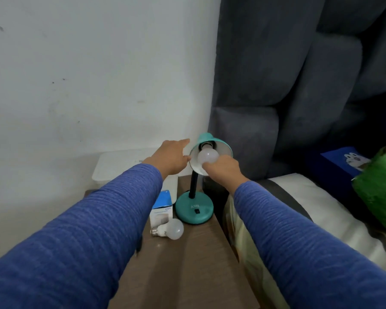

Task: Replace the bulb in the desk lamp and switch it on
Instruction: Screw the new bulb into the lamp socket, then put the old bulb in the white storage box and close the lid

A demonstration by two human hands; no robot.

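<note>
From the head camera, looking down, I have both arms out toward the teal desk lamp (195, 197), which stands at the far right corner of the tabletop (187, 264), hard against the bed (288, 208). My left hand (173, 156) lies against the outer rim of the lamp shade (212, 141), fingers mostly straight and touching it; I judge it is there to steady the shade so the gooseneck does not swing while the other hand turns. My right hand (224, 167) has its grip closed round the lower part of the bulb in the socket (207, 157), fingers curled about the glass from below. The shade is tilted toward me, which leaves the socket open to reach.

A spare bulb (170, 229) lies on its side on the tabletop just in front of the lamp base, screw cap pointing left, touching or nearly touching the bulb box (162, 205) that stands behind it. I cannot tell which bulb is the new one, so I cannot say whether I am unscrewing or tightening. The rocker switch (197, 211) on the base faces me, untouched; the bulb is unlit, so switching on is not yet done.

A white container (120, 166) sits at the back by the wall.
</note>
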